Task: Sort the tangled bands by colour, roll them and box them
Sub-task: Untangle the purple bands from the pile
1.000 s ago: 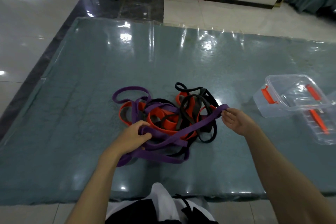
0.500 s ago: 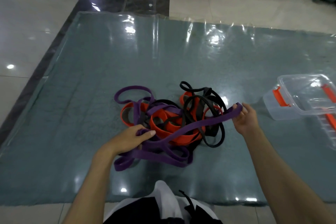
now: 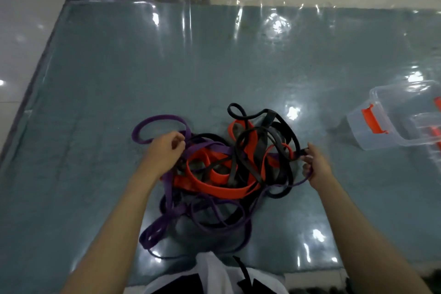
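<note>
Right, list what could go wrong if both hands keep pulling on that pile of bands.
1. Both the left hand and the right hand grip purple bands that thread under the orange bands and black bands; pulling apart may tighten the knot instead of freeing it.
2. Purple loops trail toward the mat edge by the person's lap and could slide off it.
3. A hard tug might drag the whole pile toward the box.
</note>
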The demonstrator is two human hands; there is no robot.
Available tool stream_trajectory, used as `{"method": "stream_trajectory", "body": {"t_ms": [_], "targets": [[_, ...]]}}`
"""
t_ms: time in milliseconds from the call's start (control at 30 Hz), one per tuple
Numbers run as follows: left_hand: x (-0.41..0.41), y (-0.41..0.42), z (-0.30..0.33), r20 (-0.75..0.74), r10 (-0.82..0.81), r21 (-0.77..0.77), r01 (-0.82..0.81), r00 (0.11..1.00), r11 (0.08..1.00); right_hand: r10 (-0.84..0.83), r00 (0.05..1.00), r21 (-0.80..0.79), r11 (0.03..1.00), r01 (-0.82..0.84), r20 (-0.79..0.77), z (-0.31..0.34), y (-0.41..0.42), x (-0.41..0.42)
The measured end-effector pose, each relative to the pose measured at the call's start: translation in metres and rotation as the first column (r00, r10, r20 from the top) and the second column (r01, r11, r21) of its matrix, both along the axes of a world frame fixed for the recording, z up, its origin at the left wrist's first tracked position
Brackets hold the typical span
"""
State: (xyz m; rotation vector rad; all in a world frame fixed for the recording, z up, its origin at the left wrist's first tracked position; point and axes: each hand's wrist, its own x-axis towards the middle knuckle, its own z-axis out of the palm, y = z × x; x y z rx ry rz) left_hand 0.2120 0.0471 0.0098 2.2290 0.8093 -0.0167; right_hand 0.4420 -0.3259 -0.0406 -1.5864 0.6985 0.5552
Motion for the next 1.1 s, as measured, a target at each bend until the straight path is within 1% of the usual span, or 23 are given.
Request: {"method": "stream_trajectory", "body": {"t_ms": [67, 100, 133, 167, 233, 267, 333, 400, 467, 567, 667, 733, 833, 1033, 1100], "targets": [[0.023, 0.011, -0.009, 0.019, -0.001, 0.091, -0.001, 1.0, 0.996, 0.027, 0.998, -0.105, 0.994, -0.021, 0.056, -0.009, -0.001, 0.0], [0.034, 0.016, -0.016, -0.015, -0.01, 0.128, 0.012, 1.0, 0.992, 0.047, 0.995, -0.15, 0.988, -0.034, 0.084, -0.012, -0.001, 0.001], [0.042, 0.021, -0.022, -0.083, -0.016, 0.138, 0.028, 0.996, 0.99, 0.075, 0.991, -0.191, 0.98, -0.053, 0.109, -0.014, -0.001, 0.002], [0.049, 0.026, -0.029, -0.167, -0.029, 0.118, 0.05, 0.986, 0.992, 0.105, 0.986, -0.24, 0.968, -0.072, 0.129, -0.016, 0.0, 0.004], [0.062, 0.034, -0.041, -0.311, -0.108, 0.017, 0.119, 0.944, 0.993, 0.143, 0.98, -0.317, 0.944, -0.092, 0.141, -0.021, 0.002, 0.01], [0.066, 0.036, -0.045, -0.358, -0.157, -0.026, 0.158, 0.92, 0.987, 0.146, 0.979, -0.319, 0.943, -0.093, 0.146, -0.022, 0.004, 0.012], [0.072, 0.041, -0.055, -0.378, -0.209, -0.014, 0.22, 0.902, 0.975, 0.14, 0.976, -0.31, 0.947, -0.082, 0.169, -0.023, 0.008, 0.016], [0.073, 0.046, -0.064, -0.326, -0.208, 0.025, 0.228, 0.922, 0.973, 0.133, 0.971, -0.314, 0.947, -0.065, 0.2, -0.025, 0.013, 0.018], [0.07, 0.051, -0.07, -0.26, -0.22, 0.007, 0.229, 0.94, 0.973, 0.098, 0.969, -0.298, 0.954, -0.026, 0.228, -0.028, 0.019, 0.018], [0.061, 0.059, -0.073, -0.119, -0.209, -0.077, 0.201, 0.971, 0.976, -0.01, 0.969, -0.213, 0.975, 0.064, 0.246, -0.029, 0.028, 0.021], [0.049, 0.067, -0.063, 0.073, -0.087, -0.188, 0.099, 0.994, 0.977, -0.147, 0.95, -0.087, 0.98, 0.177, 0.275, -0.022, 0.033, 0.026], [0.043, 0.067, -0.053, 0.174, -0.056, -0.198, 0.091, 0.983, 0.976, -0.248, 0.922, 0.051, 0.968, 0.245, 0.297, -0.013, 0.035, 0.028], [0.036, 0.064, -0.039, 0.274, -0.047, -0.178, 0.099, 0.961, 0.979, -0.334, 0.887, 0.228, 0.935, 0.271, 0.319, 0.001, 0.038, 0.029], [0.026, 0.055, -0.019, 0.403, 0.035, -0.147, 0.027, 0.914, 0.989, -0.431, 0.828, 0.372, 0.88, 0.296, 0.359, 0.025, 0.036, 0.017], [0.021, 0.053, -0.011, 0.436, 0.069, -0.144, -0.006, 0.897, 0.99, -0.463, 0.812, 0.446, 0.847, 0.288, 0.354, 0.03, 0.033, 0.011]]}}
